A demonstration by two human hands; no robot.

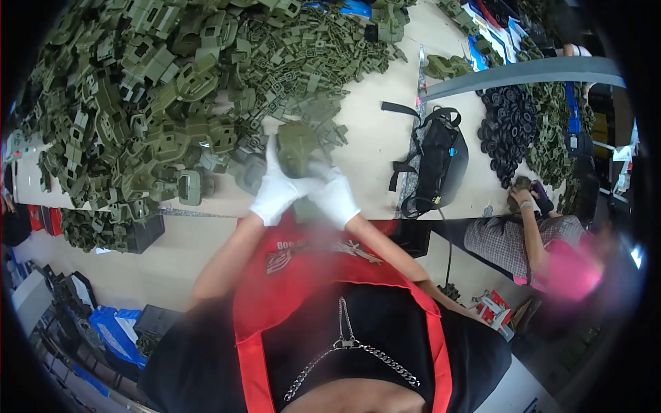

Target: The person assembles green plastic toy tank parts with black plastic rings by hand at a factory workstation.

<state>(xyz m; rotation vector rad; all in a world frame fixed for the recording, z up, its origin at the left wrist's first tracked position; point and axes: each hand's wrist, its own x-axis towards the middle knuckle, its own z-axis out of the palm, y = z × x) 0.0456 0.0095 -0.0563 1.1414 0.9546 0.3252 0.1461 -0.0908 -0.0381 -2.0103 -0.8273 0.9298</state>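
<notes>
White gloves cover both of my hands, which are together over the near part of the table. My left hand (277,190) is closed round the left side of an olive-green plastic toy vehicle body (295,146), with one finger stretched along it. My right hand (332,195) grips the lower right side of the same piece; its fingers are slightly blurred. The lower part of the piece is hidden behind the gloves. Close to my left hand, a big heap of green vehicle bodies (131,131) spreads to the left. Beyond the hands lie many small green frame-like parts (296,76).
A black strapped bag (441,155) lies right of my hands. Farther right are a pile of black toy wheels (508,124), a grey curved bar (530,71) and a co-worker's hand (521,195) holding a green part. A dark bin (146,234) of green parts stands below the table edge.
</notes>
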